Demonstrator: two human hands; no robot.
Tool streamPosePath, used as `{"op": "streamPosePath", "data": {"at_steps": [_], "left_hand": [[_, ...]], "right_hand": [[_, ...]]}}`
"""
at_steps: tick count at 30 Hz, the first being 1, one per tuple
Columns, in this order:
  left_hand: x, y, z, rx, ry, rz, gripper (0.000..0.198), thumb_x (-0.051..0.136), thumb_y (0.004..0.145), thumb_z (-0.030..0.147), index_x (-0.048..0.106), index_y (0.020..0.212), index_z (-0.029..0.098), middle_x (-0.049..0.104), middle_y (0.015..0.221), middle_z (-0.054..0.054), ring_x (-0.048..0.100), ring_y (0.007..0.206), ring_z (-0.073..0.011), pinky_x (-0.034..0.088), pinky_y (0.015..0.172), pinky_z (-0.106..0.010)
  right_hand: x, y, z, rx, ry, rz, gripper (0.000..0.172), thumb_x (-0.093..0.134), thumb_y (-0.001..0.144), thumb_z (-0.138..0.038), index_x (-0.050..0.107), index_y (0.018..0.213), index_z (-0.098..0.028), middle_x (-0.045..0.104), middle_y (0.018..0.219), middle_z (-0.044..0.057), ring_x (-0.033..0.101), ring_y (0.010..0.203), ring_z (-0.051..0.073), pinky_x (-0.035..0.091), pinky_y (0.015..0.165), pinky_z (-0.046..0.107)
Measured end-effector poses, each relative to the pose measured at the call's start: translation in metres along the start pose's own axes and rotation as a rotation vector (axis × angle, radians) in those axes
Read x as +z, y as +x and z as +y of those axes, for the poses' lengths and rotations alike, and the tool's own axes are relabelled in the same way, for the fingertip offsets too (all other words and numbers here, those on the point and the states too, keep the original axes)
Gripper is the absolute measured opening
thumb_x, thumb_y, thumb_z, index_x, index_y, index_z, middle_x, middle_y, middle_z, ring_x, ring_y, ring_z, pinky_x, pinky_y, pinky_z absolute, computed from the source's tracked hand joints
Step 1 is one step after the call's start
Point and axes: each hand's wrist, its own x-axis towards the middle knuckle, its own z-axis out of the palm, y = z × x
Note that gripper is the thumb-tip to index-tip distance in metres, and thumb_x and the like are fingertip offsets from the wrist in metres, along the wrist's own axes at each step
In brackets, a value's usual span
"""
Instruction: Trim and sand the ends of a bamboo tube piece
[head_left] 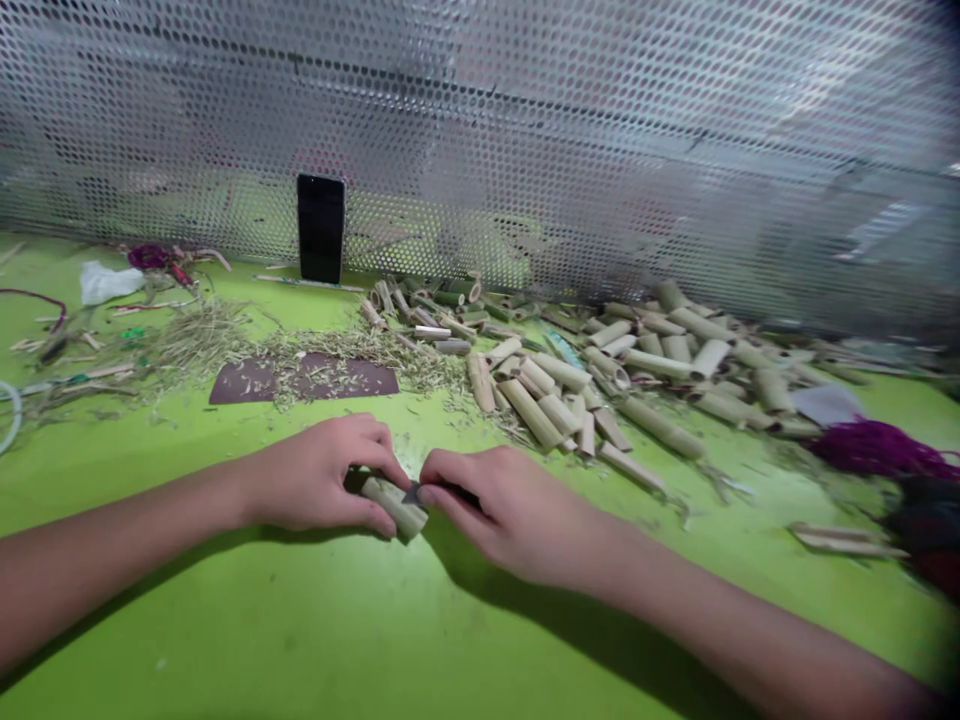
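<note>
A short piece of pale green bamboo (395,508) lies low over the green table, its near end pointing right and toward me. My left hand (326,475) grips it, thumb on the near side and fingers on the far side. In a pinch between thumb and forefinger, my right hand (517,510) holds a small dark grey flat piece (412,493). That piece touches the upper surface of the bamboo near its right end. Most of it is covered by my fingers, so its exact kind cannot be made out.
Many cut bamboo pieces (559,370) are heaped beyond my right hand. A brown sheet (251,381) strewn with shavings lies beyond my left. A phone (321,230) leans on the perforated metal screen (480,120). Purple thread (881,447) lies at the right, crumpled white tissue (110,283) at the left.
</note>
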Motion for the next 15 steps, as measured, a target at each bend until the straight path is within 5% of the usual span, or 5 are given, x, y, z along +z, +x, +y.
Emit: {"op": "streamPosePath", "data": {"at_steps": [15], "left_hand": [[-0.0008, -0.0014, -0.0030, 0.031, 0.005, -0.004, 0.028, 0.089, 0.078, 0.031, 0.079, 0.103, 0.024, 0.064, 0.090, -0.001, 0.060, 0.088, -0.0197, 0.044, 0.078, -0.030]], "right_hand": [[-0.0057, 0.0041, 0.0052, -0.073, 0.024, -0.063, 0.028, 0.042, 0.105, -0.030, 0.063, 0.092, -0.018, 0.059, 0.067, -0.001, 0.047, 0.056, 0.012, 0.027, 0.056, 0.027]]}}
